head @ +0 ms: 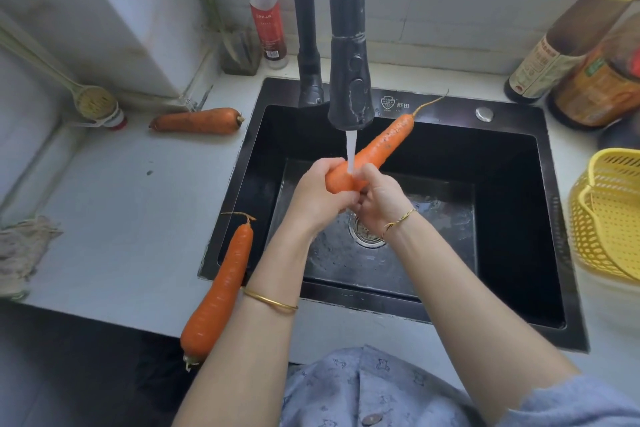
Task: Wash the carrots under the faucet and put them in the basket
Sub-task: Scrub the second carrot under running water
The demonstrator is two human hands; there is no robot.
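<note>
On the counter (114,218) at the left, two carrots (197,120) wait unwashed. Over the sink (502,211), the left hand (317,196) and right hand (377,201) both close their fingers around a third carrot (377,146) under the faucet (349,80) stream, so washing seems in progress. Next it probably must go right, into the yellow basket (609,218).

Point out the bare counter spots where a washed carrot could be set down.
Widest free patch: the white counter between the far carrot, the rag, the near carrot and the sink rim. The right side is crowded by the yellow basket and bottles.
</note>
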